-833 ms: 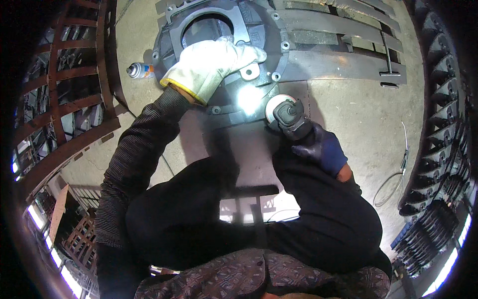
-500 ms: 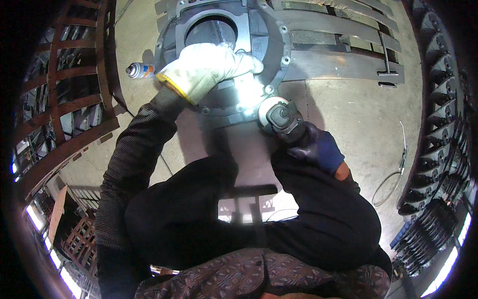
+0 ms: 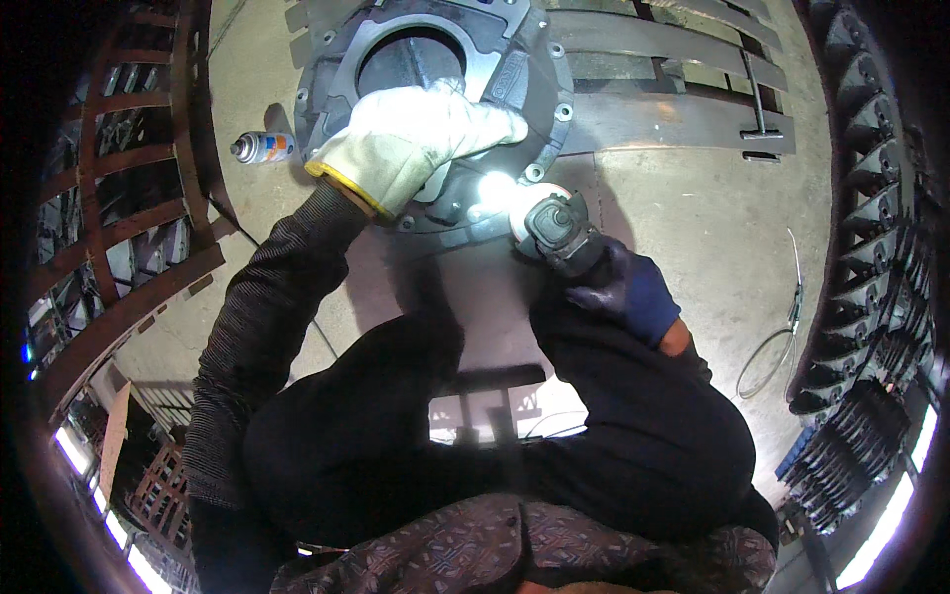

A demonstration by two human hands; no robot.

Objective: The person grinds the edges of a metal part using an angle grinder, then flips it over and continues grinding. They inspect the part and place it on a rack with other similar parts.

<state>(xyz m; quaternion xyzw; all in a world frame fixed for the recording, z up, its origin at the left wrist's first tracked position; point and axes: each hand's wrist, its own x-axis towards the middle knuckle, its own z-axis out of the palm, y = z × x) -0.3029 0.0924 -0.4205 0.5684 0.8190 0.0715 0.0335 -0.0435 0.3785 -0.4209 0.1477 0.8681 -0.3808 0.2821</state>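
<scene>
A large grey cast metal housing [image 3: 327,109], with a round opening and bolt holes along its flange, lies in front of me. My left hand [image 3: 421,139], in a white work glove with a yellow cuff, grips the housing at the lower rim of the opening; its fingertips are partly hidden. My right hand [image 3: 633,292], in a dark blue glove, is closed round a black angle grinder [image 3: 562,226]. The grinder's disc sits at the near right edge of the flange, beside a bright patch of light. Whether the disc touches the metal I cannot tell.
A spray can [image 3: 263,148] lies left of the housing. Grey slats [image 3: 653,121] stretch to the right, with a T-shaped metal bar [image 3: 760,109] on them. A thin looped cable [image 3: 772,361] is on the floor. Brown metal racks [image 3: 139,153] stand left, stacked dark parts [image 3: 871,238] right.
The grinder has shifted slightly left and up, and the bright light patch on the flange is smaller. My left hand stays on the housing. The whole view has shifted a little.
</scene>
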